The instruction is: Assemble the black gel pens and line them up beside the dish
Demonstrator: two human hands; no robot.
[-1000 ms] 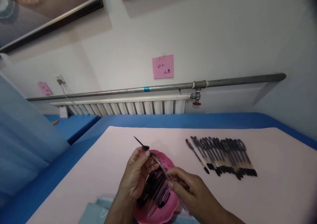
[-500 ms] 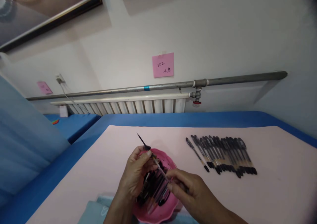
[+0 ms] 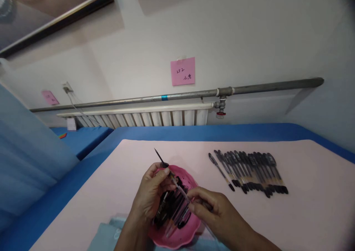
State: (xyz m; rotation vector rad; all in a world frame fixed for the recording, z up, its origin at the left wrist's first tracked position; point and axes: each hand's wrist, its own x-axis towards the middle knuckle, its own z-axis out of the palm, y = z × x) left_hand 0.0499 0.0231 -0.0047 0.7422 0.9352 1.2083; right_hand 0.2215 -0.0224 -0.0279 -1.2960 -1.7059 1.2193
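Observation:
Between its thumb and fingers my left hand [image 3: 152, 192] pinches a pen refill [image 3: 159, 155], dark tip pointing up and left, with a small black piece [image 3: 164, 165] around it at the fingertips. The refill's clear rear part [image 3: 181, 192] slants down to my right hand [image 3: 213, 208], whose thumb and index finger close on its end. A clear pen barrel [image 3: 210, 230] sticks out below the right palm, partly hidden by the fingers. Under both hands sits a pink scalloped bowl [image 3: 190, 235] holding loose dark pen parts [image 3: 172, 206].
Assembled capped black pens [image 3: 249, 173] lie in a row to the right on the pink cover [image 3: 313, 192]. A light blue cloth [image 3: 104, 236] is at the front edge. Behind the blue bed edge [image 3: 249, 132] are a radiator [image 3: 155, 118] and a pipe [image 3: 277, 86].
My right hand has turned and shifted slightly right, so that the clear barrel below its palm now shows. The left hand stays nearly in place.

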